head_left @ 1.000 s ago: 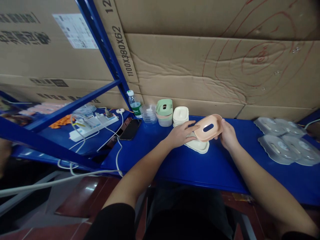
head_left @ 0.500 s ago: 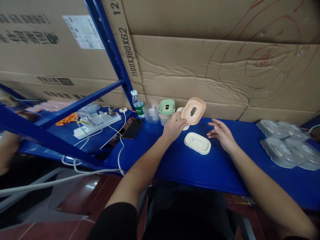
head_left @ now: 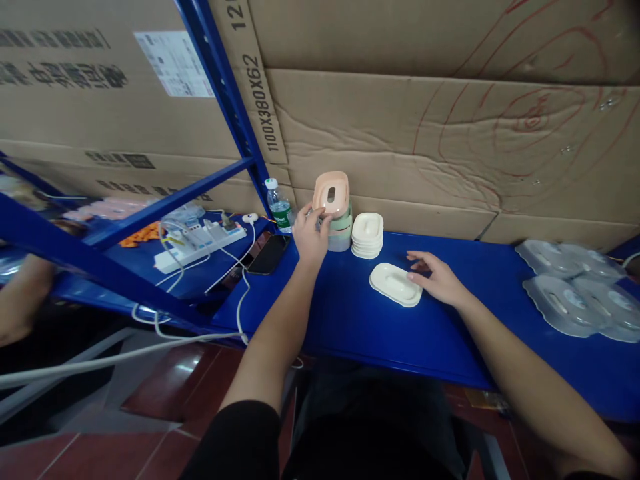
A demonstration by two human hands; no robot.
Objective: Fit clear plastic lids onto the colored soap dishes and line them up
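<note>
My left hand [head_left: 311, 235] pinches the near edge of a shallow peach plastic lid [head_left: 340, 183] with a slot in its middle. The lid is tilted over a stack of green and pale containers [head_left: 341, 235], partly hidden by the hand and lid. Beside that stack stands a pile of cream lids [head_left: 368, 241]. A single oval cream lid [head_left: 395, 287] lies on the blue table in front of me. At its right end is my right hand [head_left: 436, 277], fingers apart and holding nothing; its thumb is at the rim, and I cannot tell whether it touches.
Clear plastic packs [head_left: 580, 290] lie at the right. A water bottle [head_left: 280, 210] and a dark phone [head_left: 269, 255] are on the left, near a white power strip [head_left: 195, 247] with cables. A blue shelf post [head_left: 220, 80] rises there. Another person's arm [head_left: 25, 300] shows at far left.
My left hand has carried the peach lid left, from above the cream pile to above the green stack. My right hand has come slightly lower, closer to the single cream lid.
</note>
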